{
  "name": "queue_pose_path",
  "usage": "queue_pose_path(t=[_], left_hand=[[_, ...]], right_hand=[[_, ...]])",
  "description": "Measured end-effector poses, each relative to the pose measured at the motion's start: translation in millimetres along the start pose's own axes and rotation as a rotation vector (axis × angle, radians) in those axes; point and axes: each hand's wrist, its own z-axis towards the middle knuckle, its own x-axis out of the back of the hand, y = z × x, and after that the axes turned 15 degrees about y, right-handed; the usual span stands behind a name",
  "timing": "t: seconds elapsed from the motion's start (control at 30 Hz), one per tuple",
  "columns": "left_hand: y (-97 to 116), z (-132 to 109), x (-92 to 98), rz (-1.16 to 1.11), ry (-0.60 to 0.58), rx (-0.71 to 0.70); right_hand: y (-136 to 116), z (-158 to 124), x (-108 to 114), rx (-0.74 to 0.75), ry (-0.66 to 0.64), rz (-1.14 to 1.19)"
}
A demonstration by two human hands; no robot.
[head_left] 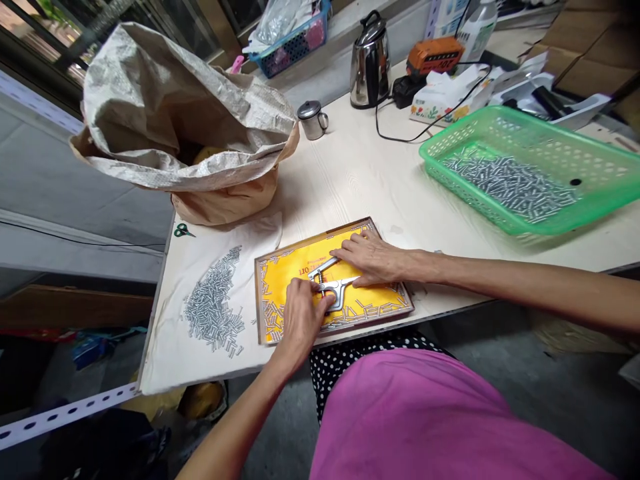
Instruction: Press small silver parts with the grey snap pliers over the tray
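At the table's near edge, the left hand (300,319) pinches a metal hand tool (334,285) inside a framed yellow tray (257,300), the right hand (371,257) flat-fingered on its handle, bare tabletop (360,173) beyond.

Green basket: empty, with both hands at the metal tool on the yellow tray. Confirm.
Not empty: the head view shows the green basket holding a heap of small metal pins. Left hand and right hand are at the metal tool on the yellow tray.

You worked in a small assembly workshop: the surface (360,173) carried heaped metal pins (213,307), a pin-filled green basket (467,193) and a sack (185,120).
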Motion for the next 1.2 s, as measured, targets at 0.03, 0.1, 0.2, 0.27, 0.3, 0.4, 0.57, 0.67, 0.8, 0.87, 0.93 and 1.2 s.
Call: queue_pose_path(t=[0.03,0.1,0.2,0.27,0.3,0.4,0.57,0.67,0.8,0.87,0.93,1.2], left_hand=[[4,2,-3.3,0.011,0.014,-0.103],[12,10,-11.2,0.023,-0.017,-0.247],[19,26,-20.0,0.057,-0.085,-0.337],[20,33,-21.4,0.083,-0.101,-0.366],[20,35,-20.9,0.096,-0.096,-0.376],[20,36,-18.2,0.142,-0.073,-0.364],[22,34,-18.2,0.178,-0.099,-0.334],[21,36,-20.3,0.185,-0.097,-0.339],[13,42,-21.7,0.167,-0.057,-0.34],[6,49,-20.1,0.105,-0.044,-0.325],[-1,59,-16.4,0.008,-0.061,-0.28],[-9,89,-5.7,-0.152,0.011,-0.038]], right_hand=[[-3,0,3,-0.001,0.011,0.018],[-10,2,8,0.002,0.038,0.041],[-20,5,14,-0.001,0.08,0.025],[-22,6,14,-0.029,0.1,-0.034],[-21,6,12,-0.045,0.102,-0.069],[-17,4,7,-0.059,0.079,-0.162],[-11,2,-3,0.015,0.048,-0.159],[-9,2,-7,0.0,0.01,-0.147],[-8,1,-13,-0.028,0.044,-0.164],[-8,-1,-15,-0.054,0.139,-0.156],[-9,-4,-16,-0.058,0.219,-0.144],[-36,-3,-15,0.074,0.135,-0.131]])
